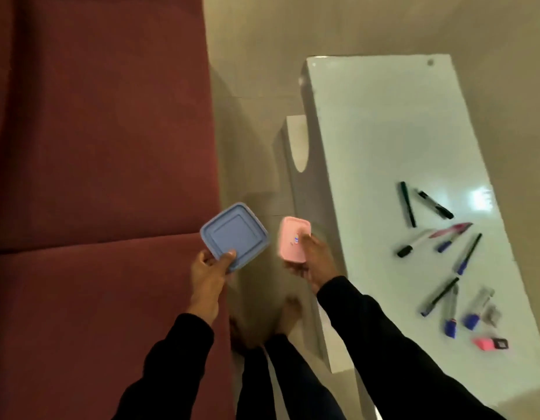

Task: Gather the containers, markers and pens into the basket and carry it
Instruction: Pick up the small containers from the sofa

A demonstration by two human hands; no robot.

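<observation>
**Two containers in hand, basket out of sight**

A square blue plastic container [235,236] was held over the edge of a dark red upholstered sofa [96,147], its near corner pinched by the left hand [208,275]. A small pink rectangular plastic container [294,239] was gripped by the right hand [311,262], above the floor beside a glossy white table [384,131]. A print on the pink container was too blurred to be read. Scattered markers and pens [441,244] were left on the table, well apart. The collecting step was judged to be in hand; a basket, not seen, would be needed next.
</observation>
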